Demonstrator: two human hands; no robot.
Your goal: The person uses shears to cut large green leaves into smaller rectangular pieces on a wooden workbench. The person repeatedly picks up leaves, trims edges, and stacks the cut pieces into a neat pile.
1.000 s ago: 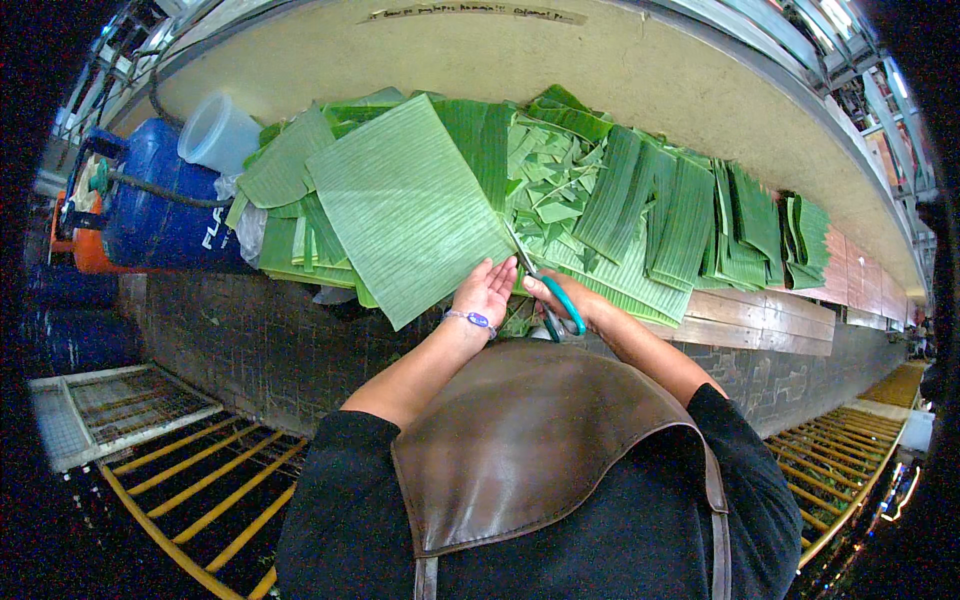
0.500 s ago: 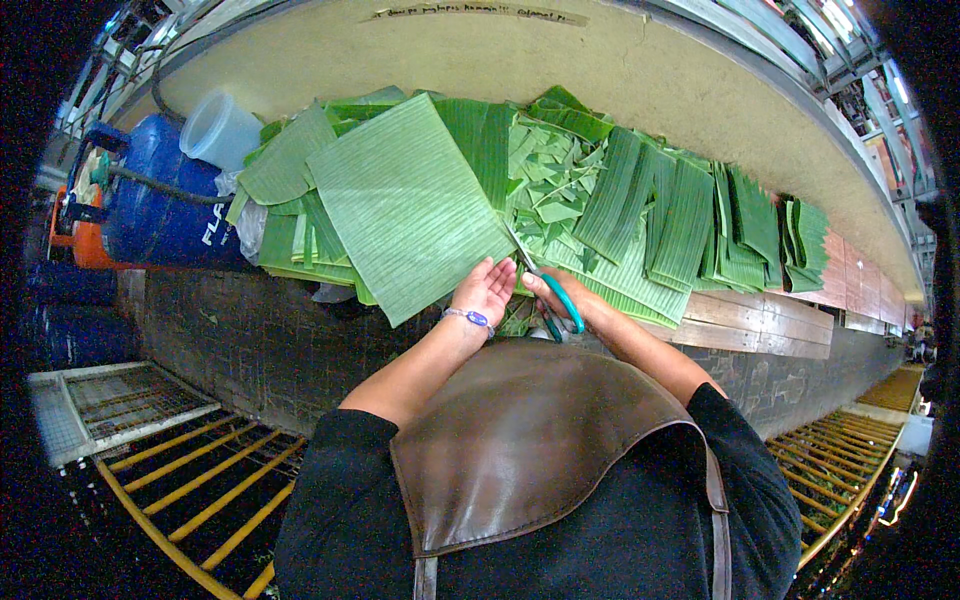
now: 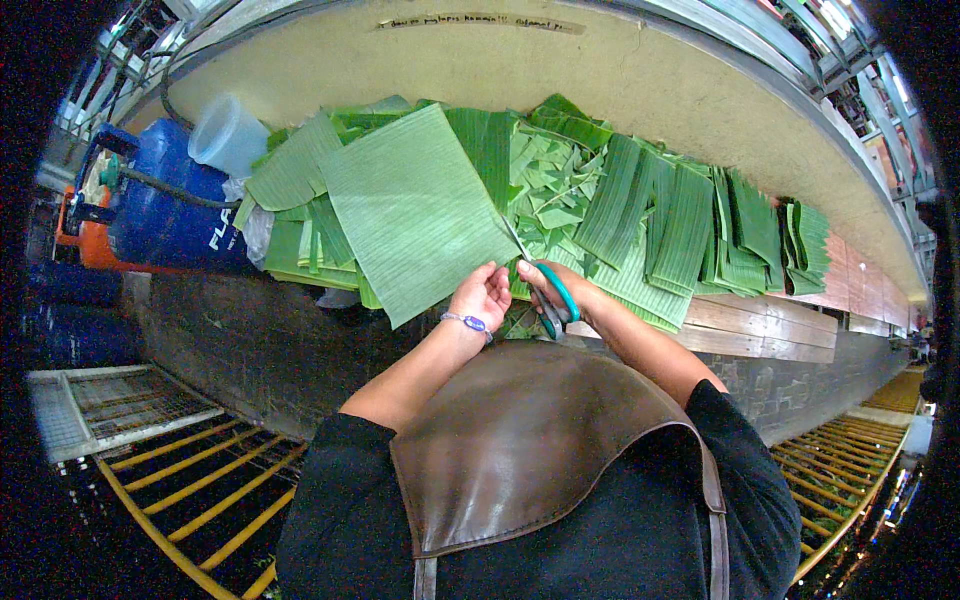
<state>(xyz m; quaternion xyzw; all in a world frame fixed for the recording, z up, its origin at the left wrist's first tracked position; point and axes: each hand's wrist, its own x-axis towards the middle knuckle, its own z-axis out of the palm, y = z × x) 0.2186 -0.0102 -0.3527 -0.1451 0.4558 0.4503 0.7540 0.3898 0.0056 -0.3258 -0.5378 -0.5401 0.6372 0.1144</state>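
Note:
A large, squarish banana leaf piece (image 3: 415, 210) tilts up in front of me. At its lower right corner, my left hand (image 3: 482, 298), with a blue bracelet at the wrist, has its fingers curled on the leaf; the exact grip is partly hidden. Teal-handled scissors (image 3: 560, 290) are in my right hand (image 3: 577, 287). Their blades lie along the leaf's lower right edge, close to my left fingertips. Behind the leaf are small leaf scraps (image 3: 555, 195) in a heap, and cut leaf strips (image 3: 612, 205) lie to their right.
Folded leaf stacks (image 3: 745, 230) line the wooden planks (image 3: 765, 325) on the right. At left stand a blue drum (image 3: 165, 215) and a translucent bucket (image 3: 225, 135). A pale wall (image 3: 660, 75) runs behind the leaves. Yellow railings (image 3: 200, 490) flank me below.
The scissor handles have come closer together and turned slightly. My left fingers have curled in more. The whole view has shifted slightly, and the leaf's top corner sits a little further right.

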